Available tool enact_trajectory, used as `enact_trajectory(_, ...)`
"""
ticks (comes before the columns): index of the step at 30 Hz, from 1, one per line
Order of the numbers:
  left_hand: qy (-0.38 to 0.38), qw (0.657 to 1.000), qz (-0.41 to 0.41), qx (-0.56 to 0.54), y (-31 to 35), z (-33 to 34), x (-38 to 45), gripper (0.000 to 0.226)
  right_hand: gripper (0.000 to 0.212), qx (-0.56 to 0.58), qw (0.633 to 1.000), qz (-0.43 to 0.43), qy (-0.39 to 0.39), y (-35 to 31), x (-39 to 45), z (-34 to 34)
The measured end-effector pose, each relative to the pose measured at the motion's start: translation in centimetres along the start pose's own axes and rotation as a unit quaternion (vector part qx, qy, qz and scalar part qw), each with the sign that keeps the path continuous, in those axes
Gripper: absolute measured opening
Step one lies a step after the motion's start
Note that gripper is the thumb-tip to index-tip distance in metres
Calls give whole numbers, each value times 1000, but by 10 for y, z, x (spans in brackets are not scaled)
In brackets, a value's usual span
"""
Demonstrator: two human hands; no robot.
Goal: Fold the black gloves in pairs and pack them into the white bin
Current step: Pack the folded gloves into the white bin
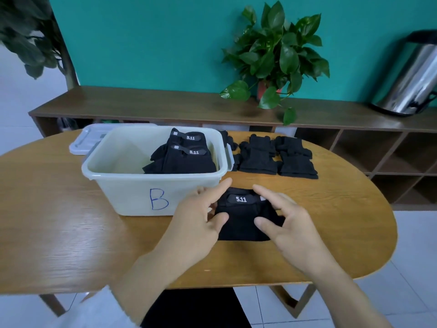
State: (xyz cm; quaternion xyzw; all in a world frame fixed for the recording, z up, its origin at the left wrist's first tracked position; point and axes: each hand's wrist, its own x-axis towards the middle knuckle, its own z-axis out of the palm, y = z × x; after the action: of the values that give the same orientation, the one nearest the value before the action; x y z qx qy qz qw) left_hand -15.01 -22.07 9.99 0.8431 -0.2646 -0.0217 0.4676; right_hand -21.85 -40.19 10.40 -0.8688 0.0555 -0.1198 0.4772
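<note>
A folded pair of black gloves (241, 216) with a "5.11" tab lies on the wooden table (71, 233) just right of the white bin (132, 185), which is marked "B". My left hand (201, 214) rests at the pair's left edge and my right hand (283, 218) at its right edge. On both hands the fingers are spread, with the thumbs touching the fabric. Two folded pairs (184, 157) stand inside the bin at its right end. Unfolded black gloves (274, 155) lie in stacks behind, right of the bin.
The bin's lid (82, 143) lies behind the bin at the left. Beyond the table stands a low wooden shelf (165, 105) with a potted plant (274, 55) and a steel urn (411, 74). The table's front edge is near my body.
</note>
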Motion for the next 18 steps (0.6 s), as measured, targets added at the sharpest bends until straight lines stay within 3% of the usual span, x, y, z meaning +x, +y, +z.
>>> enact_trajectory(9, 76, 996, 48, -15, 26, -106, 91, 62, 58, 10, 993, -115, -1, -86, 121, -4)
enact_trajectory(18, 53, 997, -10, -55, -44, -148, 168, 62, 58, 48, 994, -75, -55, -73, 225, 58)
